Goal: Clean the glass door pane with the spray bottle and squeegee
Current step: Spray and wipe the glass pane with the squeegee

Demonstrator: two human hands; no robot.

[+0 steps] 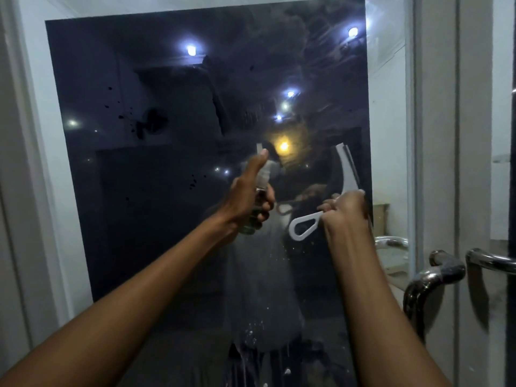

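A: What occupies the centre of the view?

B: The glass door pane (167, 191), a flat, dark, glossy sheet that mirrors several round ceiling lights. Its upper right shows hazy, streaked smears; small dark specks sit at left, and pale droplets dot the lower middle.

A: And the left hand (248, 199)?

B: It is raised before the pane with its fingers curled round the spray bottle (258, 202), a slim, clear plastic cylinder holding a greenish liquid. The index finger is stretched up along the bottle's translucent cap, toward the nozzle.

A: The right hand (347, 209)?

B: It is closed in a fist round the handle of the squeegee (346, 191), a smooth white plastic tool. The long, slightly curved blade rises from the fist against the right part of the pane; the looped, teardrop-shaped handle end juts out to the lower left.

A: How do the two tools lie relative to each other?

B: Apart, at about the same height, bottle to the left of the squeegee.

A: What frames the glass?

B: A pale, matt door frame (435, 135), with curved, polished metal door handles (435, 277) at lower right, beside the right forearm.
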